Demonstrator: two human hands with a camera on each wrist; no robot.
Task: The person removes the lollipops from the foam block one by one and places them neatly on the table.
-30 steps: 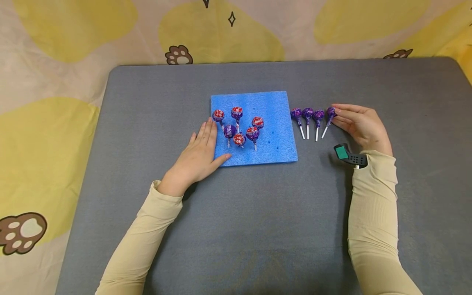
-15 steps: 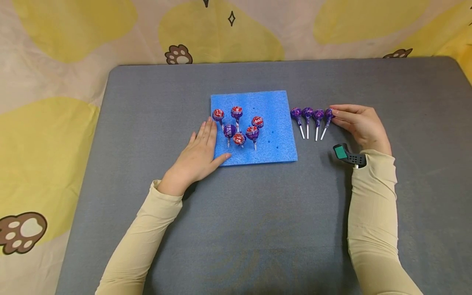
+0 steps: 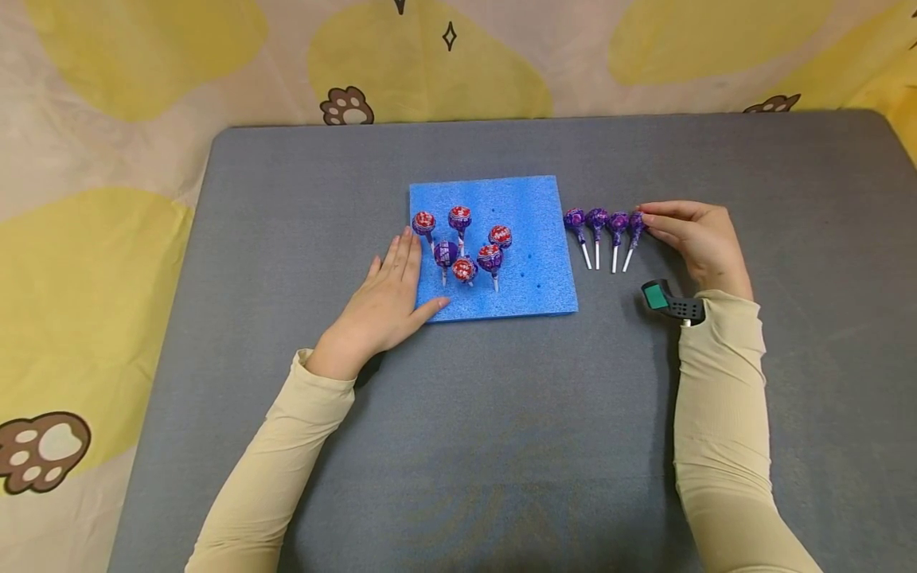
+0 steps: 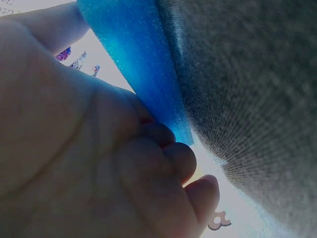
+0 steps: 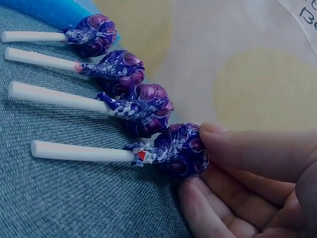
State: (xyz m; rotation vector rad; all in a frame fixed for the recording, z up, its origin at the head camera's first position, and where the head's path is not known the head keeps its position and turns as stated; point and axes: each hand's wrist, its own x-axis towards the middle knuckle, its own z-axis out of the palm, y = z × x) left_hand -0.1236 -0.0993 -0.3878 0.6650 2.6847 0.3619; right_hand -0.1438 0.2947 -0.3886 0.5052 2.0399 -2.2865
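My left hand (image 3: 380, 306) lies along the left side of a blue foam block (image 3: 548, 290), its fingers straight and its thumb at the front edge. Several lollipops in red and purple wrappers (image 3: 490, 258) stand stick-down in the foam's left and middle part. To the right of the block, purple-wrapped lollipops (image 3: 597, 218) lie in a row on the table, sticks toward the person. My right hand (image 3: 702, 243) pinches the candy end of the rightmost lollipop (image 5: 183, 153) between thumb and fingers. In the right wrist view, that lollipop lies right beside its neighbour (image 5: 148, 109).
Small holes (image 3: 529, 256) dot the right part of the foam. The grey table (image 3: 501, 438) reaches back to a yellow-and-cream patterned cloth (image 3: 430, 64). A black band with a green patch (image 3: 672, 302) sits at the right wrist.
My right hand has shifted slightly left, sliding the rightmost lollipop up close to the others in the row. The left hand and the foam block stay put.
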